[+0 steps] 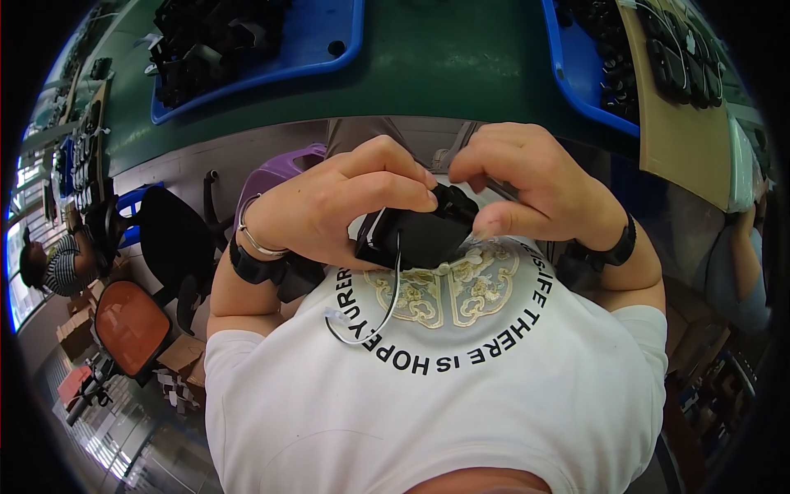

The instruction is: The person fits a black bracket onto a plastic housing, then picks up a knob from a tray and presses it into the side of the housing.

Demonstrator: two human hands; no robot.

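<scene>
Close in front of my chest is a black plastic casing [424,239], with a thin cable [393,306] hanging from it in a loop to a small clear-white connector [336,317]. My left hand [341,198] is closed on the casing, its thumb out of sight below and its fingertips pressing on the top edge. A small black part [454,200] sits at the casing's upper right end. Around that end my right hand [535,181] has thumb and forefinger spread, with a gap between them. The thumb tip is beside the casing; whether it touches cannot be made out.
Beyond my hands runs a green tabletop [444,66]. On it are a blue tray [350,62] of black parts, another blue tray [568,86], and a cardboard sheet [687,156] bearing black cased units. A purple chair [276,169] and a black chair [173,235] stand left. Other people sit at both sides.
</scene>
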